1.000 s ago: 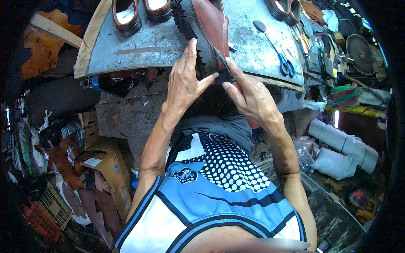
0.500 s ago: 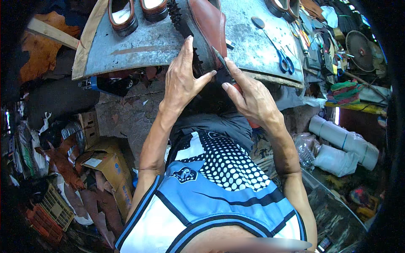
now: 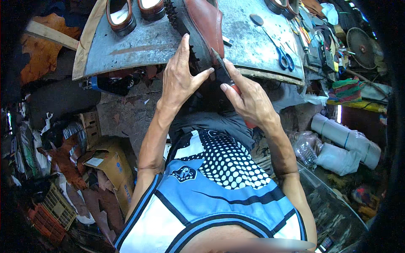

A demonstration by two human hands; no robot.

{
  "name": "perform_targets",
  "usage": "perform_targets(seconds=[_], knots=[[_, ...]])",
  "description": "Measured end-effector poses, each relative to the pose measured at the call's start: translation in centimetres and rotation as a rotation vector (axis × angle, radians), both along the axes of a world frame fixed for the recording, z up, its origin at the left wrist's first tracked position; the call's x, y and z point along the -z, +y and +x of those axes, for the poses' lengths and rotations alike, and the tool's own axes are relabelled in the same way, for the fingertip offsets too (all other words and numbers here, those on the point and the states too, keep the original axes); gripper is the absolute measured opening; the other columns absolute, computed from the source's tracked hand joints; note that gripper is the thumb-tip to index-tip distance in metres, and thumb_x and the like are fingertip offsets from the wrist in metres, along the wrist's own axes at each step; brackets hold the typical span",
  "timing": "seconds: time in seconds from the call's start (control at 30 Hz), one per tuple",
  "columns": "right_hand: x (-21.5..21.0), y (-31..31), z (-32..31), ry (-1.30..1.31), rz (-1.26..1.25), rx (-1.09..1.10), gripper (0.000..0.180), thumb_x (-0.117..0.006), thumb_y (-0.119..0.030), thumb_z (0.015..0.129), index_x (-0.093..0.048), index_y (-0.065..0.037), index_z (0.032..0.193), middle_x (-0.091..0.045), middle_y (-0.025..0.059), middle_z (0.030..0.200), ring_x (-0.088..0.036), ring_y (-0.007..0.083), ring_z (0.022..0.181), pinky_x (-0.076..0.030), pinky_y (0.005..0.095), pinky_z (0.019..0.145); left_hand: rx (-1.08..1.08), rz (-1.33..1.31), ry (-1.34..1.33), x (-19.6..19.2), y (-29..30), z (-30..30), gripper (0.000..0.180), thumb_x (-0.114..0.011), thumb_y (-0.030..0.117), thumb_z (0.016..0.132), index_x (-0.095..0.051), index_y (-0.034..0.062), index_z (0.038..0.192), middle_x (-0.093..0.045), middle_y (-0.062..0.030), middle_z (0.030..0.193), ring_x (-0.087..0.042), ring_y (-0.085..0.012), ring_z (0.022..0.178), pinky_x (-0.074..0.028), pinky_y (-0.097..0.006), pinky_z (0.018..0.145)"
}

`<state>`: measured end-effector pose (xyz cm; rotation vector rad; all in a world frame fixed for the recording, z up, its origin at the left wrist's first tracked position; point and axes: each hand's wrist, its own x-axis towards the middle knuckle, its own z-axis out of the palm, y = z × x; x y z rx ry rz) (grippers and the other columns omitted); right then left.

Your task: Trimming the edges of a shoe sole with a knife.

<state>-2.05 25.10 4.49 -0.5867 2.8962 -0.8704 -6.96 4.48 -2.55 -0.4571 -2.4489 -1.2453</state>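
A brown leather shoe (image 3: pixel 206 23) with a thick black lugged sole lies on its side at the bench's front edge, its near end jutting over. My left hand (image 3: pixel 179 76) holds that near end, fingers stretched along the sole and thumb across towards the upper. In my right hand (image 3: pixel 251 99) is a red-handled pointed tool (image 3: pixel 222 72), its dark metal tip against the seam between upper and sole. The fingers wrapped under the handle are mostly hidden, and I cannot tell the tool's exact kind.
The grey-topped bench (image 3: pixel 139 46) carries more brown shoes (image 3: pixel 121 21) at its far left and far right. Blue-handled scissors (image 3: pixel 285 58) and a round-ended tool (image 3: pixel 256 19) lie to the right. Clear-wrapped rolls (image 3: pixel 346 139) sit at right, a cardboard box (image 3: pixel 110 166) and leather scraps at left.
The shoe and both hands have shifted slightly left. The pointed tool has turned a little and its tip stays at the seam.
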Motion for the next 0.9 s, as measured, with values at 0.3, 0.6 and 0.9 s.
perform_targets(seconds=[0.3, 0.6, 0.9], knots=[[-0.5, -0.3, -0.4, -0.052, -0.04, -0.011, 0.062, -0.06, -0.027, 0.098, -0.037, -0.005, 0.151, -0.067, 0.0243, 0.086, -0.067, 0.0424, 0.078, -0.053, 0.0491, 0.073, 0.012, 0.013, -0.028, 0.2, 0.0, 0.0, 0.106, -0.089, 0.028, 0.073, -0.027, -0.0065, 0.152, -0.049, -0.0356, 0.14, -0.058, -0.044, 0.124, -0.047, -0.047, 0.106], [-0.7, -0.4, -1.0, -0.075, -0.084, -0.017, 0.063, -0.06, -0.026, 0.098, -0.036, -0.004, 0.152, -0.066, 0.0226, 0.081, -0.067, 0.041, 0.075, -0.052, 0.0477, 0.071, 0.002, 0.003, -0.012, -0.5, -0.1, 0.1, 0.106, -0.089, 0.027, 0.072, -0.028, -0.0079, 0.151, -0.05, -0.0363, 0.139, -0.059, -0.0445, 0.123, -0.047, -0.048, 0.105], [-0.8, -0.6, -1.6, -0.062, -0.063, -0.042, 0.064, -0.059, -0.027, 0.099, -0.033, -0.006, 0.154, -0.066, 0.0234, 0.078, -0.067, 0.0416, 0.073, -0.052, 0.0488, 0.07, -0.003, 0.003, -0.001, -0.4, 0.0, 0.1, 0.106, -0.089, 0.027, 0.072, -0.028, -0.0075, 0.151, -0.052, -0.0357, 0.138, -0.059, -0.0444, 0.122, -0.048, -0.047, 0.105]])
